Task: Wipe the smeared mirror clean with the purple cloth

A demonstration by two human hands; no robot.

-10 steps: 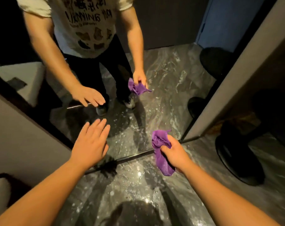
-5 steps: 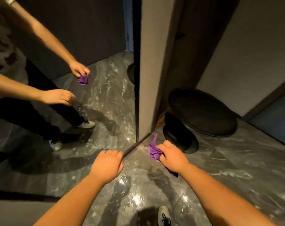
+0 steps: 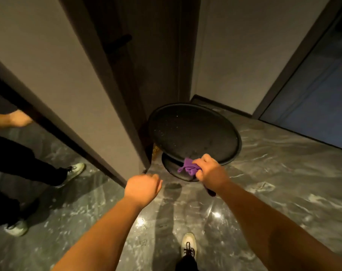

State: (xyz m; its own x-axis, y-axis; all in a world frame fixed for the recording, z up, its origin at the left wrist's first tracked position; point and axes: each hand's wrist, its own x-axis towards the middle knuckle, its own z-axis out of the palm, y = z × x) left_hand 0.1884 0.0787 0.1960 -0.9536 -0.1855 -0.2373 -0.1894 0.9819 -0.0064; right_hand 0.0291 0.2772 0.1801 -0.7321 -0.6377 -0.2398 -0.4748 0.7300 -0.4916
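Note:
The mirror (image 3: 29,173) fills the lower left of the head view and reflects dark trousers, white shoes and a forearm. My right hand (image 3: 211,171) is shut on the crumpled purple cloth (image 3: 188,168), held in the air over the near rim of a round black table, well to the right of the mirror. My left hand (image 3: 141,187) hangs curled into a loose fist with nothing in it, just off the mirror's lower right corner and not touching the glass.
A low round black table (image 3: 193,133) on a pedestal stands in the corner beyond my right hand. A grey wall panel (image 3: 58,65) borders the mirror. The floor is glossy grey marble (image 3: 283,182). My shoe (image 3: 188,245) shows at the bottom.
My view has swung right, so the mirror slid to the left edge and the table came to centre. My left hand closed from spread fingers into a loose fist. The cloth stays in my right hand.

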